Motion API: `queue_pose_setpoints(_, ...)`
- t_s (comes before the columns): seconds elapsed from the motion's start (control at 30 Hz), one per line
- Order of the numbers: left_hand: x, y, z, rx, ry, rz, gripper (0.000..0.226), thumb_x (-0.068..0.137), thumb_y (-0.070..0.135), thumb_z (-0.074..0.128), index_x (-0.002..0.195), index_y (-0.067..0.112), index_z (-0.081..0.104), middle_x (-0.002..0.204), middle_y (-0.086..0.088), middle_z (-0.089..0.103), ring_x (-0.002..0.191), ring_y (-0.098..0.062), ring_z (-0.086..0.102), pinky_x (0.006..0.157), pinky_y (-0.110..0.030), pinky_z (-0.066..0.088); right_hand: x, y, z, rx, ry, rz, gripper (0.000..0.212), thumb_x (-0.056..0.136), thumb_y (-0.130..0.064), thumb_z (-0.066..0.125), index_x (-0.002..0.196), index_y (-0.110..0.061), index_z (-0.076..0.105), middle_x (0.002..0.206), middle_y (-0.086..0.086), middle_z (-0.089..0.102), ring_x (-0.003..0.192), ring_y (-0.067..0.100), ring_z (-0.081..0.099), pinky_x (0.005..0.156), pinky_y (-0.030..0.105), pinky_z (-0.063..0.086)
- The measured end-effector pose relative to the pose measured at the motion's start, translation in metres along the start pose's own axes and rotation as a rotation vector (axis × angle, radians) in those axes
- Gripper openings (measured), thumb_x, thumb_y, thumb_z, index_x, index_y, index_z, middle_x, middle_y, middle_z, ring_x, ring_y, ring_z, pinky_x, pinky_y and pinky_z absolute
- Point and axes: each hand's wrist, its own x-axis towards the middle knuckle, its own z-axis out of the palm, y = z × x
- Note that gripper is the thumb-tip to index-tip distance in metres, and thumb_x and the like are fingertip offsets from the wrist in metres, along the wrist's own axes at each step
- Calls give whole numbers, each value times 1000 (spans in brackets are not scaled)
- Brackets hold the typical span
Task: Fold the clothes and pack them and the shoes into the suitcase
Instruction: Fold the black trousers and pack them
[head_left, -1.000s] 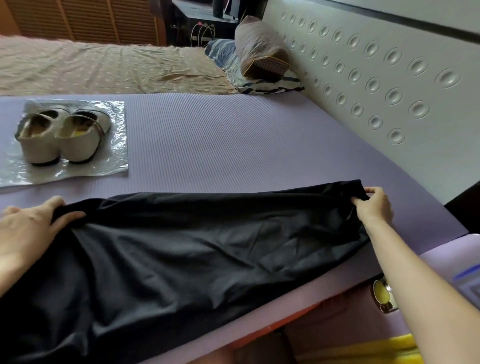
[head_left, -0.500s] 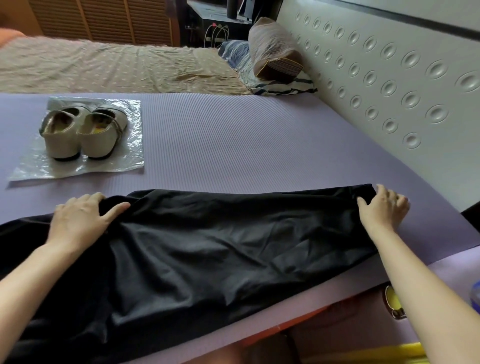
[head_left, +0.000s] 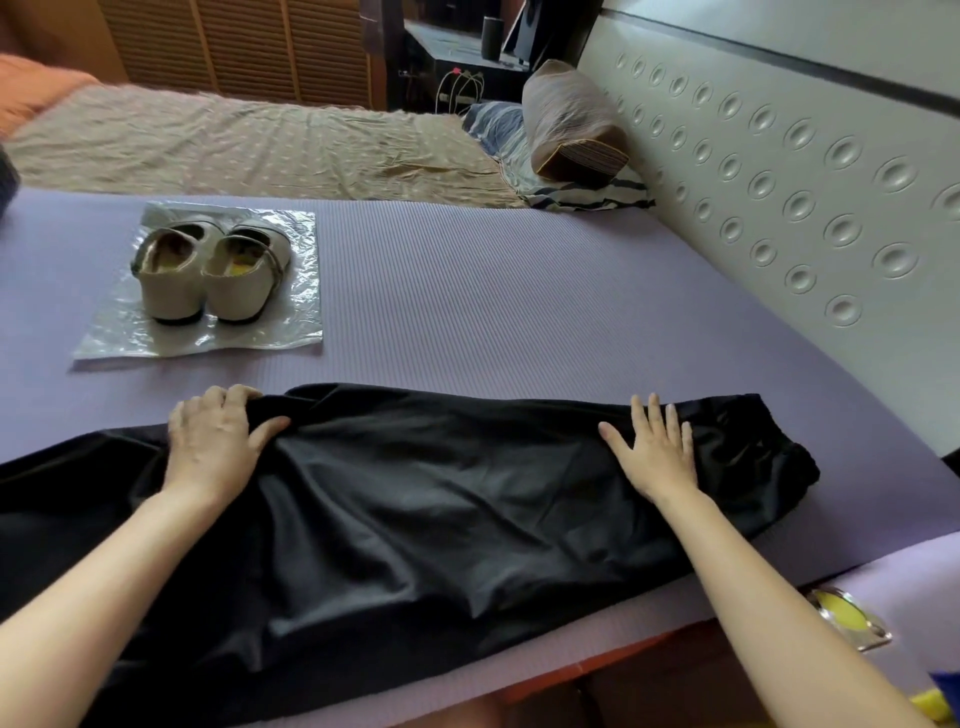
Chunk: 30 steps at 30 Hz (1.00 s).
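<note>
Across the near edge of the purple mat (head_left: 493, 291) lies the black garment (head_left: 441, 509), stretched out long from left to right and running past the mat's left end out of view. It is rumpled and shows no neat fold yet, so I judge the folding to be at its very start: spreading and smoothing.

Toward the mat's far left corner sits a clear plastic sheet (head_left: 301, 332), and on it stand the shoes (head_left: 208, 275), a pale pair side by side with their heels toward the person, well apart from the garment. They are not packed.

No suitcase can be made out for certain. A lilac surface (head_left: 909, 582) just off the mat's near right corner might be part of one, but I cannot tell. Nothing appears packed, so nearly the whole task is left: fold, then load the clothes and shoes.

The left hand (head_left: 213, 447) rests on the garment's far edge, left of the mat's middle; its grip is closed, fingers curled over the hem and thumb spread on the cloth. The right hand (head_left: 654, 452), nearer the mat's right end, has no grip at all: it lies flat with fingers straight, pressing the cloth down.
</note>
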Motion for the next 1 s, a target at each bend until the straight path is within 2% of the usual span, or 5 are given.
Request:
queue_pose_setpoints(0.13, -12, -19, -14, -67, 38, 22, 55, 86, 33, 64, 132, 6, 50, 134, -20, 47, 132, -36, 35, 113, -53, 7, -18, -40, -12, 101, 142, -178, 66, 100, -45, 30, 153, -15, 5, 159, 1, -14, 145, 19, -17, 117, 40, -13)
queue_pose_setpoints(0.3, -35, -81, -48, -17, 93, -113, 45, 86, 22, 66, 126, 3, 57, 134, -24, 50, 133, -41, 33, 109, -58, 12, -89, -169, -8, 256, 96, -572, 61, 100, -42, 36, 152, -19, 14, 159, -2, -11, 146, 15, -12, 114, 29, -13)
queue_pose_setpoints(0.5, -81, -164, -80, -41, 22, -431, 49, 90, 23, 60, 132, 0, 47, 135, -28, 45, 127, -45, 36, 105, -57, 25, -199, -320, 22, 320, -79, -911, 58, 99, -38, 44, 150, -16, 27, 160, 3, 9, 144, 20, 12, 116, 30, 9)
queue_pose_setpoints(0.77, -113, -188, -105, -94, -81, -529, 59, 90, 32, 59, 131, -8, 43, 121, -37, 51, 112, -50, 47, 99, -48, 31, -249, -372, 71, 25, -271, -883, 82, 81, -68, -1, 153, -30, 3, 160, -3, -9, 146, 22, -14, 115, 37, -13)
queue_pose_setpoints(1.0, -118, -194, -118, -458, -45, -672, 69, 81, 30, 72, 134, -3, 42, 130, -28, 52, 122, -40, 48, 98, -41, 37, -248, -365, 59, 333, -349, -840, 58, 100, -45, 37, 152, -29, 15, 160, -11, -2, 146, 11, -11, 117, 31, -9)
